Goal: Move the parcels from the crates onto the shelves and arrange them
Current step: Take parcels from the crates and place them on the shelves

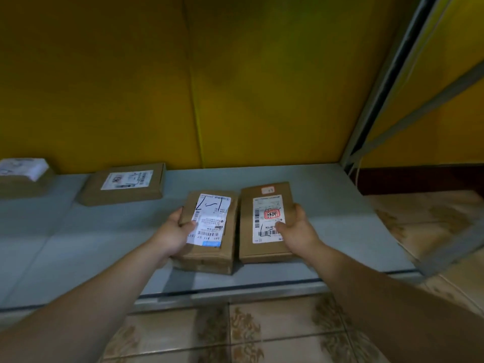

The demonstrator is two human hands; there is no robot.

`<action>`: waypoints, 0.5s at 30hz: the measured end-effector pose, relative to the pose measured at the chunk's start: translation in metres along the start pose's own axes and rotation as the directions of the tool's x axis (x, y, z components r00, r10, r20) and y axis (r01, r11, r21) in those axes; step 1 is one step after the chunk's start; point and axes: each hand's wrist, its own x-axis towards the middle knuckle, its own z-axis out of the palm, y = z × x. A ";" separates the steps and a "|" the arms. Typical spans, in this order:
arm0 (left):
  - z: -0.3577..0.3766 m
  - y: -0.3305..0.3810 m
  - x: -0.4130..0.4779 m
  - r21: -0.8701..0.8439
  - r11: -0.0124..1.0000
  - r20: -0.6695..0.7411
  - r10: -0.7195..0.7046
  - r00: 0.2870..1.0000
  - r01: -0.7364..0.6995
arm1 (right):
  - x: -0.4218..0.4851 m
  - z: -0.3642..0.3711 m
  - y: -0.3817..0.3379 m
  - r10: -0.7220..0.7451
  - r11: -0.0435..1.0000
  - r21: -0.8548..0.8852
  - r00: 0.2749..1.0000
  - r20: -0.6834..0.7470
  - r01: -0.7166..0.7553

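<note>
Two small brown cardboard parcels lie side by side on the grey shelf (340, 231), near its front edge. My left hand (175, 234) grips the left parcel (212, 247) at its left side, thumb on the white label. My right hand (298, 231) grips the right parcel (264, 224) at its right side, thumb on its label with the red stamp. The two parcels almost touch along their long sides.
A flatter labelled parcel (125, 183) lies further back on the left, and another parcel (22, 176) sits at the far left edge. A yellow wall (209, 74) backs the shelf. A metal shelf post (387, 82) rises at right. Patterned floor tiles (235, 334) lie below.
</note>
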 end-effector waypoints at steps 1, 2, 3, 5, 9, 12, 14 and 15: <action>0.002 0.000 0.006 0.029 0.999 -0.010 0.014 1.000 -0.013 | 0.004 0.001 0.005 -0.001 1.000 -0.013 1.000 -0.027 0.001; 0.003 0.002 0.010 0.077 0.996 -0.042 0.035 0.998 -0.032 | 0.007 0.002 0.010 -0.002 1.000 -0.029 0.998 -0.057 0.000; 0.004 0.004 0.012 0.172 0.983 -0.094 0.074 0.993 -0.057 | 0.009 0.001 0.015 0.001 0.999 -0.050 0.996 -0.084 -0.005; 0.010 0.009 0.008 0.472 0.877 -0.177 0.192 0.965 -0.088 | 0.011 -0.002 0.020 0.003 0.992 -0.123 0.993 -0.115 -0.017; 0.041 0.012 -0.014 0.798 0.595 -0.004 0.169 0.986 -0.098 | 0.011 -0.016 0.027 -0.229 0.860 -0.469 0.973 -0.005 0.200; 0.046 0.016 -0.003 0.862 0.491 0.079 0.113 0.990 -0.125 | 0.014 -0.020 0.037 -0.347 0.716 -0.570 0.914 0.213 0.404; 0.039 0.026 0.011 0.859 0.492 0.101 0.100 0.990 -0.137 | 0.018 -0.019 0.043 -0.356 0.717 -0.557 0.907 0.224 0.419; 0.036 0.032 0.018 0.857 0.496 0.111 0.090 0.990 -0.141 | 0.020 -0.018 0.043 -0.364 0.729 -0.546 0.909 0.204 0.414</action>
